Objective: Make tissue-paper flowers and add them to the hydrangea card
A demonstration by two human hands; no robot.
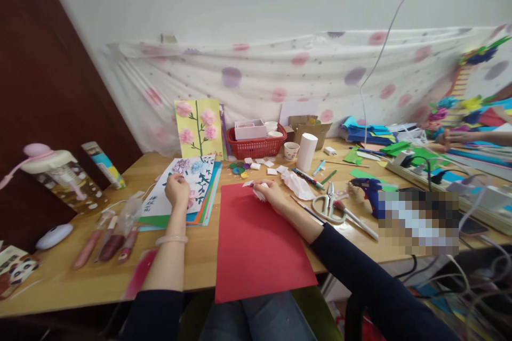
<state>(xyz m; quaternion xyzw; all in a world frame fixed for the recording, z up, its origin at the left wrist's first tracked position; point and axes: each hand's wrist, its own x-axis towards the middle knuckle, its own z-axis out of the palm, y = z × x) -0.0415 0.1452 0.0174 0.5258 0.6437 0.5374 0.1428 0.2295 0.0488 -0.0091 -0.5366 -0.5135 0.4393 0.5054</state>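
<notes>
My right hand (272, 197) is closed on a crumpled white tissue (261, 189), above the upper part of a red sheet of paper (256, 245). That sheet lies at the table's front edge and hangs over it. My left hand (178, 190) is curled, with fingertips together, over a white sheet with a flower picture (160, 200); what it pinches, if anything, is hidden. Beneath the picture is a stack of coloured paper (212, 200). Small white pieces (272, 171) and another crumpled tissue (298, 184) lie beyond the red sheet.
Scissors (330, 205), a blue glue gun (370, 192) and a power strip (444, 192) lie to the right. A red basket (256, 148), paper roll (307, 152) and yellow flower picture (197, 128) stand behind. On the left is a bottle (64, 181). Another person's hand (452, 139) shows far right.
</notes>
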